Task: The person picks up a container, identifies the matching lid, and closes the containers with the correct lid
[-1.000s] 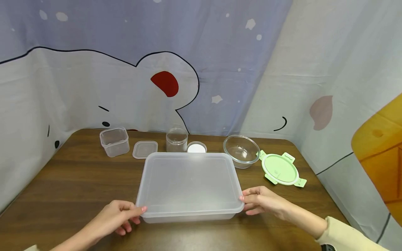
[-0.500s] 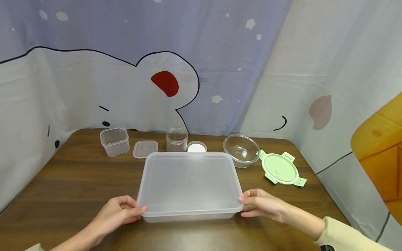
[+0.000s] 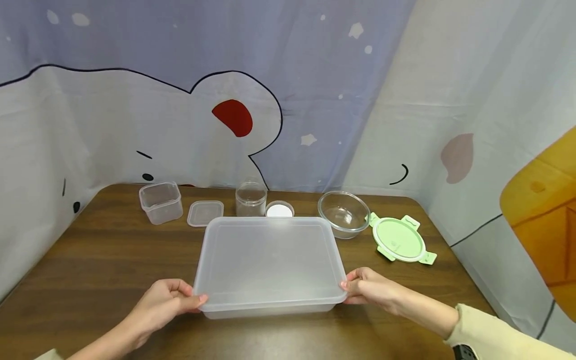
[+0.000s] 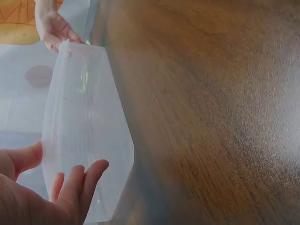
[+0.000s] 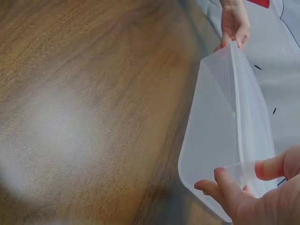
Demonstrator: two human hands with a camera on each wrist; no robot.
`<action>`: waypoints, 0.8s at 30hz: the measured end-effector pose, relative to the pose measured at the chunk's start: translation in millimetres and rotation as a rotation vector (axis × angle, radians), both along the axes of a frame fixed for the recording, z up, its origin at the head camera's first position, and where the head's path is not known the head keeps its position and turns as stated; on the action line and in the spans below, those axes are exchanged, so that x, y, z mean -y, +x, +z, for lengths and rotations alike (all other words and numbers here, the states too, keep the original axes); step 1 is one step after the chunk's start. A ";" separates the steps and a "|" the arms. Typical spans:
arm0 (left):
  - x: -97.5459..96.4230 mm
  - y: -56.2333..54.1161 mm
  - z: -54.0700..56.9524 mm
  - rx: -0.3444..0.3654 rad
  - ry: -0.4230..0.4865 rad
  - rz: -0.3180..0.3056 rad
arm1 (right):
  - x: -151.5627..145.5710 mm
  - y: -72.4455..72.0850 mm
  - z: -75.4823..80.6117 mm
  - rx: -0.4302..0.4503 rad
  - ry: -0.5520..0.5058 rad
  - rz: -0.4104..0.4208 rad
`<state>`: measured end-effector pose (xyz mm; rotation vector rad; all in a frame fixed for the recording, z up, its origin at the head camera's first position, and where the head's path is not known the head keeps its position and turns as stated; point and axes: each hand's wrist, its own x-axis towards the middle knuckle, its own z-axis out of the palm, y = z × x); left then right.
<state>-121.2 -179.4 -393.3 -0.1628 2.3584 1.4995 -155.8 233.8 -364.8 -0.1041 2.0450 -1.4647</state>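
A large rectangular translucent plastic food container point(image 3: 270, 265) with its lid on sits at the near middle of the head view. My left hand point(image 3: 162, 302) grips its near left corner, thumb on the lid's edge and fingers below the rim. At the near right corner my right hand point(image 3: 373, 290) holds the rim the same way. In the left wrist view, fingers point(image 4: 91, 180) lie against the container's side wall point(image 4: 96, 117). The right wrist view shows the other hand's thumb point(image 5: 269, 168) on the lid's rim, with fingers along the wall.
Behind stand a small square plastic tub point(image 3: 162, 205), its flat lid point(image 3: 205, 214), a clear round jar point(image 3: 250, 201) and a white round lid point(image 3: 279, 210). To the right are a round glass bowl point(image 3: 344, 215) and a green clip lid point(image 3: 399, 240). A printed curtain point(image 3: 315, 100) borders the table.
The lower fingers of both hands have drawn in under the container's rim. The head view has shifted slightly; the container shows no clear movement on the table.
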 end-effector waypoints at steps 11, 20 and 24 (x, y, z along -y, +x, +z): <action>2.2 5.2 -4.1 0.049 0.049 -0.061 | -5.9 1.4 2.5 0.095 0.069 0.059; -0.4 3.0 -4.0 0.127 0.182 -0.046 | -5.3 1.5 0.9 0.096 0.035 0.051; -1.3 0.6 -4.5 0.140 0.284 -0.023 | -5.5 -0.1 -1.3 0.060 0.030 0.039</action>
